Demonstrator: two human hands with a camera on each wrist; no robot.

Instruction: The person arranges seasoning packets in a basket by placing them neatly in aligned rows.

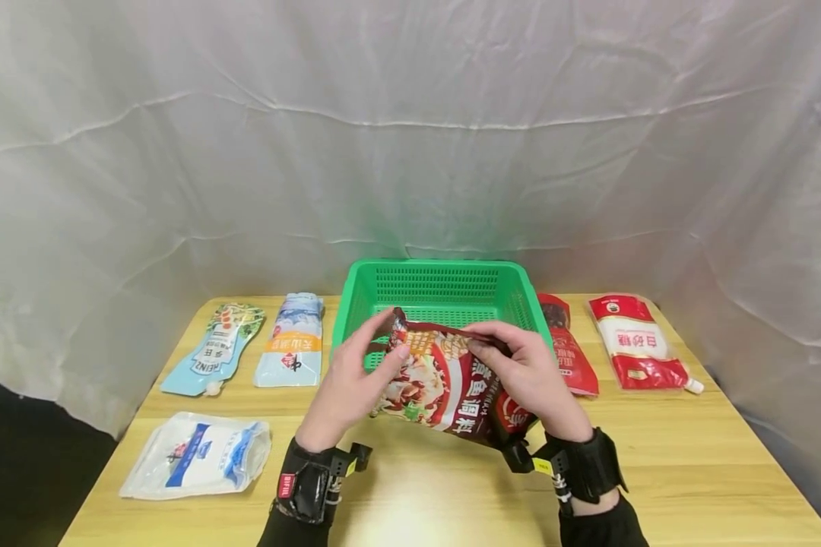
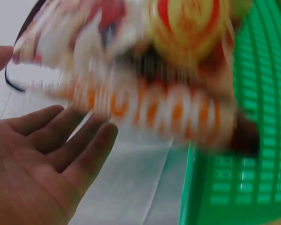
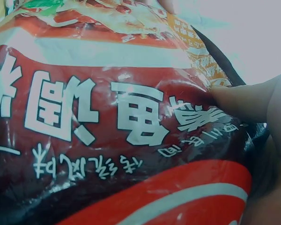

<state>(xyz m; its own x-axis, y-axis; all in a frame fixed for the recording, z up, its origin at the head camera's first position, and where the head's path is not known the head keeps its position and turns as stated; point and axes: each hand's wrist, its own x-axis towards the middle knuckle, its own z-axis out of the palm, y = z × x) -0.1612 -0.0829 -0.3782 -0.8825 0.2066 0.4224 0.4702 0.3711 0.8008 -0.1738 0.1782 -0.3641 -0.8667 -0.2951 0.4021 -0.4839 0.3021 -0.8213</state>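
Both hands hold up a dark red fish-seasoning packet [image 1: 445, 384], tilted in front of the green basket's near side. At the packet's left end is the left hand [image 1: 356, 376], its thumb on the printed face and its fingers behind. In the left wrist view those fingers [image 2: 91, 140] reach out along the packet's blurred back. The right hand [image 1: 523, 368] grips the top edge at the right, with the thumb [image 3: 243, 101] pressed on the front beside the large white characters. Its other fingers are mostly hidden behind the packet.
The green basket [image 1: 345, 319] stands at the back middle. Left of it lie a light blue Heinz pouch [image 1: 212, 357], a blue-and-orange salt bag [image 1: 293, 342] and a clear-and-white bag [image 1: 201, 456]. To its right are a red packet [image 1: 575, 361] and a white sugar bag [image 1: 636, 342].
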